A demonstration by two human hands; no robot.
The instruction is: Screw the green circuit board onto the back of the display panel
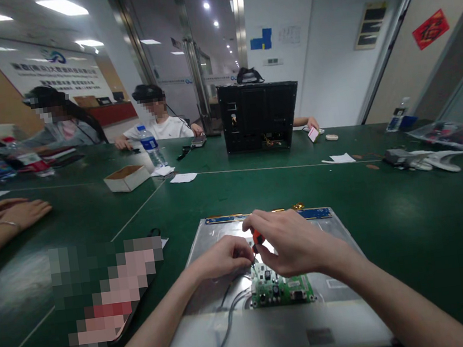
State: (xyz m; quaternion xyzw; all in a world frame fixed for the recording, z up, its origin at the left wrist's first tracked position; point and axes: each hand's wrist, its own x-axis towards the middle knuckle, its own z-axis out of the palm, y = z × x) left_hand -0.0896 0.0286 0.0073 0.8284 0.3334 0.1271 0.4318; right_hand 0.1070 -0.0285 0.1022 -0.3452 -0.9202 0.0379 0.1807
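One orange-handled tool (pixel 258 236), apparently a screwdriver, is gripped in the right hand (pixel 293 244), its tip near the far-left corner of the green circuit board (pixel 281 286) on the metal panel (pixel 275 327). The left hand (pixel 222 256) curls its fingers beside the tip; what it pinches, if anything, I cannot tell. Best keep the shaft upright, press gently, and leave the grey cables (pixel 230 321) clear at left.

Single head cam, worn by the person, facing forward and down across the counter (pixel 420 263). Hands (pixel 293 242) and panel (pixel 351 322) close, low centre; forearms (pixel 160 320) run in from bottom edge. Far off: glass door (pixel 220 51), ceiling lights (pixel 62 7) upper left. Wide view, edges stretched.
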